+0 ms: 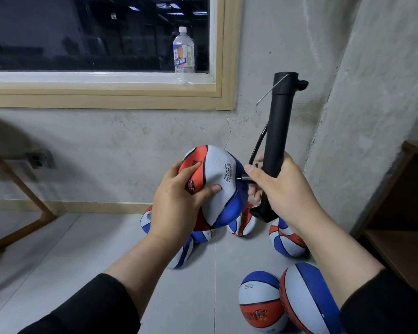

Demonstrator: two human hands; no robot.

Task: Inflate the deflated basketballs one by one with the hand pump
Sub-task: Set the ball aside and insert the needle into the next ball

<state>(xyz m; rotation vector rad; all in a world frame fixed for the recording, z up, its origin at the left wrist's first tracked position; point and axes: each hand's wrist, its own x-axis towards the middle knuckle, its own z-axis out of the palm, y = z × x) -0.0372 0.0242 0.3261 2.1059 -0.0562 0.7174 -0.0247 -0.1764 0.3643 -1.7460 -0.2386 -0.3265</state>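
The left hand [176, 203] grips a dented red, white and blue basketball [217, 186] held above the floor. Right hand [282, 186] fingers wrap the upright black pump [279, 131], pinching its needle [242, 178] at the ball.

Even indoor light, sharp centre, bent edges

Soft overhead light fills the room; the window [94, 32] is dark and mirrors ceiling lamps. A faint shadow falls on the wall [106, 141] beside the wooden table leg [15, 179], and the shelf [401, 213] recess is dim. The wide lens curves the window frame and the wall corner. The sleeves [94, 307] at the bottom edge look soft and smeared.
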